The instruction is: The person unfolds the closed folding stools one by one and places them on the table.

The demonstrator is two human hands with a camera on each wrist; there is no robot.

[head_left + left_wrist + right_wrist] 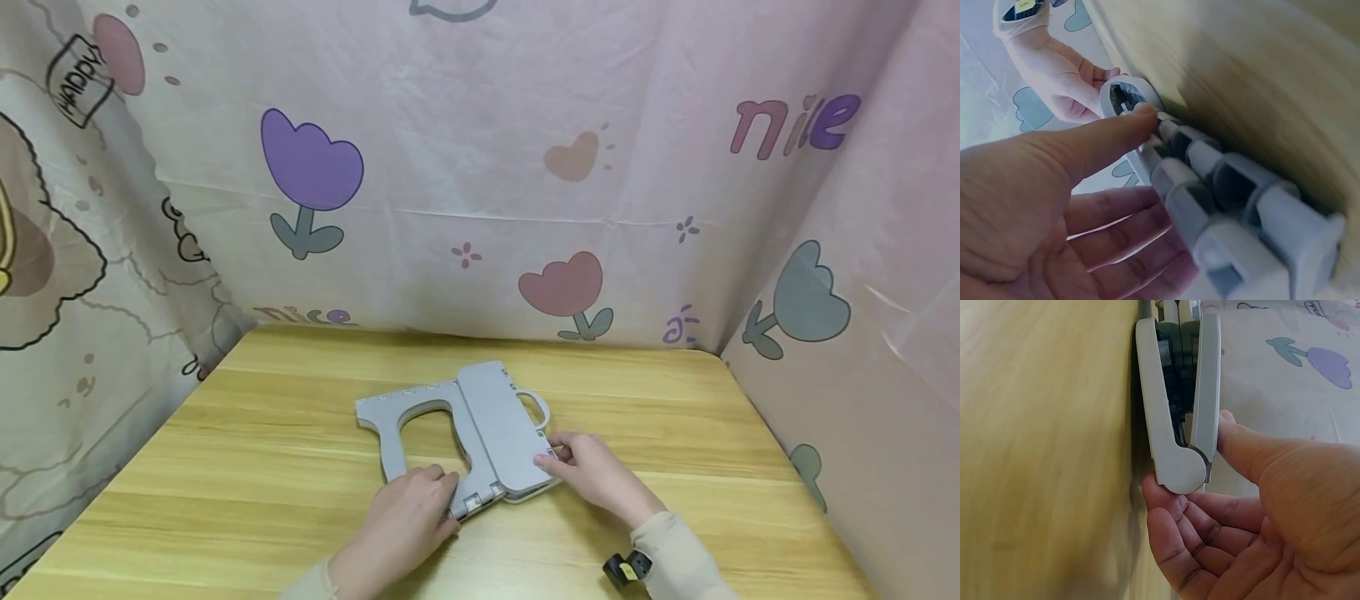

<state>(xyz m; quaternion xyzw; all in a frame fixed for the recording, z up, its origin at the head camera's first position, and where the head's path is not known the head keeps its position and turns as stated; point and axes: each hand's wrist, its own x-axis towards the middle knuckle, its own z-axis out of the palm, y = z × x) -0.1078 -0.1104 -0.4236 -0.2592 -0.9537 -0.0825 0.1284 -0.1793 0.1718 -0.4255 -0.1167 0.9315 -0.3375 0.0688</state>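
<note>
A grey plastic folding stool [498,425] lies folded nearly flat on the table, its top panel toward the right and its cut-out leg panel toward the left. A small loop handle [538,408] sticks out at its right side. My left hand [408,508] grips the near edge of the leg panel. In the left wrist view its thumb [1116,131] lies across the hinged edge, fingers on the other side. My right hand [596,471] pinches the near right corner of the top panel. In the right wrist view, a narrow gap shows between the panel halves [1209,387].
The wood-grain table [285,450] runs back to a printed curtain [450,167], which also hangs along the left and right sides. A black device [627,569] is worn at my right wrist.
</note>
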